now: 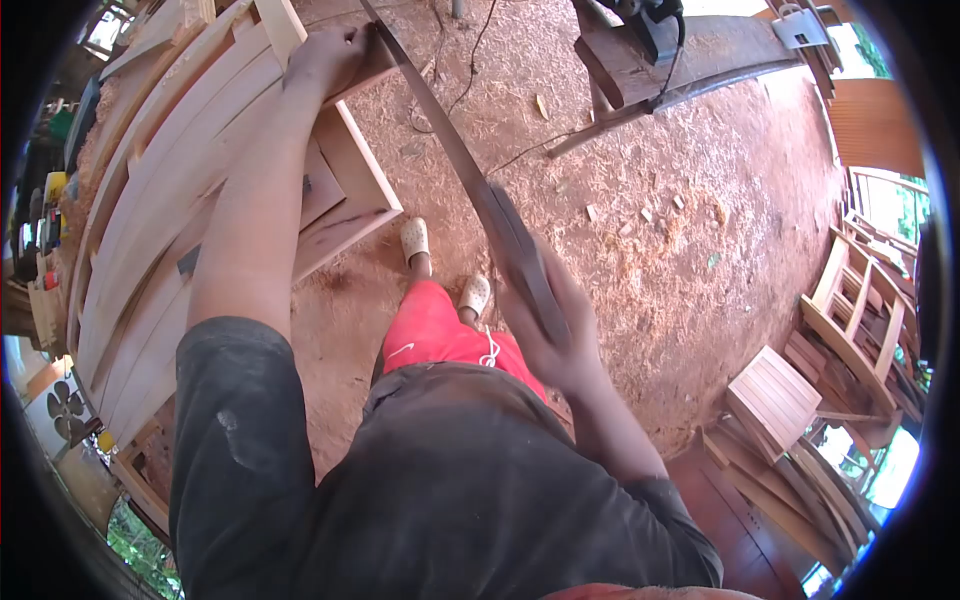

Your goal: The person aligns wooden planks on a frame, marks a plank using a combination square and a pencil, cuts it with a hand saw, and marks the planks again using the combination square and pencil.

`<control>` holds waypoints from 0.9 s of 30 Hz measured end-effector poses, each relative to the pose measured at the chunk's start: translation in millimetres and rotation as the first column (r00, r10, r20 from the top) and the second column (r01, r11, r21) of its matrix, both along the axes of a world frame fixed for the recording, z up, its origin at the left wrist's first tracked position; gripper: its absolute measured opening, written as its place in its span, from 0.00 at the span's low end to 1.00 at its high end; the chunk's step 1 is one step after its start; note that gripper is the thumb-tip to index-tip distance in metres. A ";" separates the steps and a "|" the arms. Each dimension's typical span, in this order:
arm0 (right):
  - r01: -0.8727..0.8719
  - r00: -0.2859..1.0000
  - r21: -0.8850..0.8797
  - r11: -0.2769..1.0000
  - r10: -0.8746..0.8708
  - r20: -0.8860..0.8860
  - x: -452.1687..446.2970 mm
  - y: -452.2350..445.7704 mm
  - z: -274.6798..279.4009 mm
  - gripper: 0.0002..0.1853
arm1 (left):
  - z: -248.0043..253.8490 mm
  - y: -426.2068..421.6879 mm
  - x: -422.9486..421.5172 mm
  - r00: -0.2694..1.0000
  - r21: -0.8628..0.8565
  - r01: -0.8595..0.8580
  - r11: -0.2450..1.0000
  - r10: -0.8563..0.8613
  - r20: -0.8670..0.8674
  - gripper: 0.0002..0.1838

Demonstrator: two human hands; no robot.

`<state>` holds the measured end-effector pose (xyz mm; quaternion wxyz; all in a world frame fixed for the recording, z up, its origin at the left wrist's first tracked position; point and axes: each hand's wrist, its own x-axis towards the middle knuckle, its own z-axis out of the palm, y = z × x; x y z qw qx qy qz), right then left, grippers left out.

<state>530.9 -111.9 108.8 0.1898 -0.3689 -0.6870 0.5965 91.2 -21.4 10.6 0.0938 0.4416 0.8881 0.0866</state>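
Note:
My right hand (553, 315) is closed around the thicker, dark end of a long, narrow brown strip (437, 115). The strip slants up and leftward past the top edge of the view, and its exact kind is not clear. My left hand (328, 62) has its fingers curled beside the strip's far part, over a wooden piece (372, 78) at the corner of a pale wooden frame (362, 150). What those fingers hold is hidden. Under my left forearm lie long, curved pale boards (165, 215), stacked side by side.
Wood shavings (650, 230) cover the reddish floor around my feet. A wooden bench (700, 60) with a dark power tool (655, 35) stands at upper right, and a cable (470, 75) trails over the floor. Slatted panels (775, 400) and planks (770, 485) lean at lower right.

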 end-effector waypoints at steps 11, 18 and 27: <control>0.013 0.992 0.142 0.990 0.004 -0.125 -131.6 77.5 -36.5 0.23 | -1.2 -0.2 5.2 1.000 0.021 -0.004 1.000 0.004 0.024 0.34; 0.026 0.988 0.143 0.989 -0.003 -0.156 -116.7 64.0 -28.4 0.23 | 6.5 0.0 5.1 1.000 0.020 -0.004 1.000 0.003 0.018 0.34; -0.050 0.999 -0.020 0.999 0.051 0.011 10.4 -4.7 1.3 0.31 | 9.3 -1.2 5.6 1.000 -0.041 -0.026 0.999 0.026 0.017 0.33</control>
